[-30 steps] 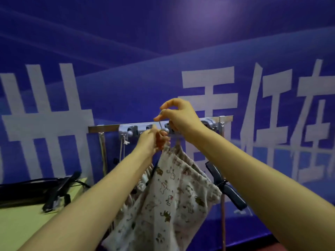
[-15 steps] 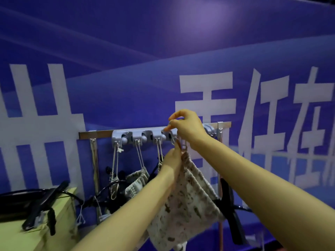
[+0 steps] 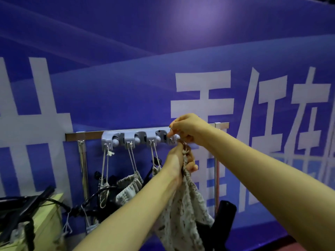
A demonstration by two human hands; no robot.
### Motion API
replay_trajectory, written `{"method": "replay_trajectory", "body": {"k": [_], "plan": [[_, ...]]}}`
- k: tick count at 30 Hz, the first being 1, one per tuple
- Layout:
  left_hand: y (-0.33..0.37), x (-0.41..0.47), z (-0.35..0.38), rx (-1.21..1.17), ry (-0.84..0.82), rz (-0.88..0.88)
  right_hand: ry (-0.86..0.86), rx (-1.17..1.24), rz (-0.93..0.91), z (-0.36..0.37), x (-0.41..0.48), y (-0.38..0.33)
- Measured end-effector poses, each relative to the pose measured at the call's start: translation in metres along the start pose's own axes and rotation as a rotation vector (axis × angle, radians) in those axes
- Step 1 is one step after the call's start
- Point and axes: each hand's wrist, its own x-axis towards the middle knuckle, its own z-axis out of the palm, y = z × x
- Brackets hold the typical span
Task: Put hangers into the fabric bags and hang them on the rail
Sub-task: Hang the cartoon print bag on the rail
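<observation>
Two bare hands worked one patterned beige drawstring fabric bag [image 3: 183,211] at the grey plastic hook rack [image 3: 137,139] on the metal rail [image 3: 85,135].

Position: the patterned bag hung below the rack's right end, its gathered neck bunched in the left hand [image 3: 179,160], whose fingers were curled tight around the fabric just under the knotted cord. The right hand [image 3: 188,128] was at the rack's right end, thumb and forefinger pressed together in a pinch there; what they pinched could not be told. A black hanger end [image 3: 223,214] protruded beside the bag's lower right. Three other cord-hung bags [image 3: 128,185] were suspended from the hooks to the left. The rail stood on chrome uprights [image 3: 83,169] before a blue banner wall [image 3: 163,51] with white characters. Black hangers [image 3: 21,209] lay on a pale green table [image 3: 49,218] at lower left.
</observation>
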Motion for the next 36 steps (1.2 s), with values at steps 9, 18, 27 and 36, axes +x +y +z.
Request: {"method": "replay_trajectory", "body": {"k": [9, 18, 27, 36], "plan": [[-0.006, 0.047, -0.026, 0.048, -0.103, -0.084, 0.079, -0.026, -0.012, 0.016, 0.051, 0.033], [-0.002, 0.101, -0.056, -0.023, -0.284, -0.158, 0.178, -0.103, -0.023, 0.028, 0.112, 0.048], [-0.027, 0.121, -0.058, -0.137, -0.362, -0.221, 0.154, -0.101, -0.019, 0.022, 0.123, 0.062], [-0.038, 0.103, -0.037, -0.234, -0.355, -0.180, 0.138, -0.126, -0.031, 0.014, 0.110, 0.069]]}}
